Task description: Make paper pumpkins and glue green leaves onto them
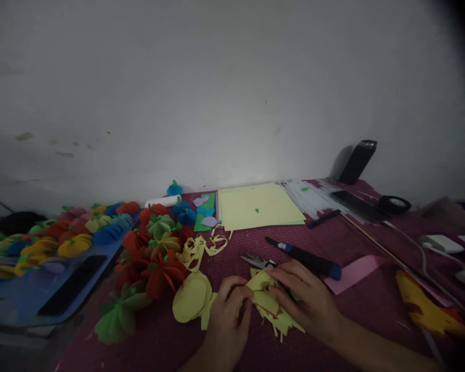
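Note:
A piece of pale yellow paper [260,280] is between my hands, above a pile of yellow paper scraps [281,323] with a bit of orange showing. My left hand [229,315] pinches its left edge with bent fingers. From the other side, the fingers of my right hand [308,299] close on the same paper. Scissors [254,260] lie just beyond, blades to the left; the right hand hides part of the handle. Beside my left hand rests a stack of round yellow paper cutouts [192,297].
Colourful folded paper pumpkins [166,274] crowd the left, more on a blue board [73,297] with a dark phone [73,285]. Yellow sheets [261,206] lie near the wall. A utility knife [310,258], pink strip [356,273], tape roll [394,205] and black can [358,161] are rightward.

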`<act>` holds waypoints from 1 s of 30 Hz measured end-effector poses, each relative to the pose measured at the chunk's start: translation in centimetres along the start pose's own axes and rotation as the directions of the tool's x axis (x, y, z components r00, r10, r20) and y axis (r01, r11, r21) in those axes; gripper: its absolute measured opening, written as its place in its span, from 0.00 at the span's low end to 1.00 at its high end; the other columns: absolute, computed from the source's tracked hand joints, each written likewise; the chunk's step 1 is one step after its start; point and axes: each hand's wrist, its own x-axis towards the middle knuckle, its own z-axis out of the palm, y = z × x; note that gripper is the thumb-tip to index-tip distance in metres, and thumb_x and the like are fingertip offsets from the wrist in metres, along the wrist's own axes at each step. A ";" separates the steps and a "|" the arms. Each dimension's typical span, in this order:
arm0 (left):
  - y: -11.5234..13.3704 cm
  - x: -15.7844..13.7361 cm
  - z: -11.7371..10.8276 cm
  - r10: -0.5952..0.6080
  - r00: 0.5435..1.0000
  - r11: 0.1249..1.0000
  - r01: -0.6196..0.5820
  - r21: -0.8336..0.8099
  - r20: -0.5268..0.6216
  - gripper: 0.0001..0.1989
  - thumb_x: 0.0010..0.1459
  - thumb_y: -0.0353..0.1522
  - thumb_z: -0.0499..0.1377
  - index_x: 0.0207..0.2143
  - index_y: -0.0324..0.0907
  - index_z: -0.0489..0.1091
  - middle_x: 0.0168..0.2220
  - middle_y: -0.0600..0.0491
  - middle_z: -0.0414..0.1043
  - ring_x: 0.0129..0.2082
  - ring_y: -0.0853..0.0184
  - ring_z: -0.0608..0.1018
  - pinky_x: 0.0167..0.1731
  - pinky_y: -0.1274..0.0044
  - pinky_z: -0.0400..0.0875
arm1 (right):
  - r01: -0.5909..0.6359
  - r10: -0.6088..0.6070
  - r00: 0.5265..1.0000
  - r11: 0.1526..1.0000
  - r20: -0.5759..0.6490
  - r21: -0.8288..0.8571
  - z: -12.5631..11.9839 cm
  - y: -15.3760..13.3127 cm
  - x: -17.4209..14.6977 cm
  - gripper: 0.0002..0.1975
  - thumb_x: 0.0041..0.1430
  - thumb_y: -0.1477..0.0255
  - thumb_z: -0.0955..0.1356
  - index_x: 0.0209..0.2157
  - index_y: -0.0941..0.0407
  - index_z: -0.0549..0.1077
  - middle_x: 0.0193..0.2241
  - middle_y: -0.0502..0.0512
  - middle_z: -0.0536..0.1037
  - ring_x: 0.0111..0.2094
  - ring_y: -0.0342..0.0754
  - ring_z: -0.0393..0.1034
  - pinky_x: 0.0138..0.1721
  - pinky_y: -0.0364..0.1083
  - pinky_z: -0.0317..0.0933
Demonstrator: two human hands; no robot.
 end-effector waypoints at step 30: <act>0.0 0.1 0.3 -0.006 0.998 1.000 0.004 -0.023 -0.062 0.12 0.53 0.21 0.54 0.37 0.44 0.65 0.36 0.53 0.68 0.36 0.69 0.74 0.36 0.79 0.71 | -0.027 0.013 0.987 0.996 0.159 0.088 -0.4 -0.1 0.1 0.05 0.62 0.73 0.63 0.33 0.56 0.70 0.28 0.52 0.75 0.31 0.45 0.68 0.31 0.44 0.62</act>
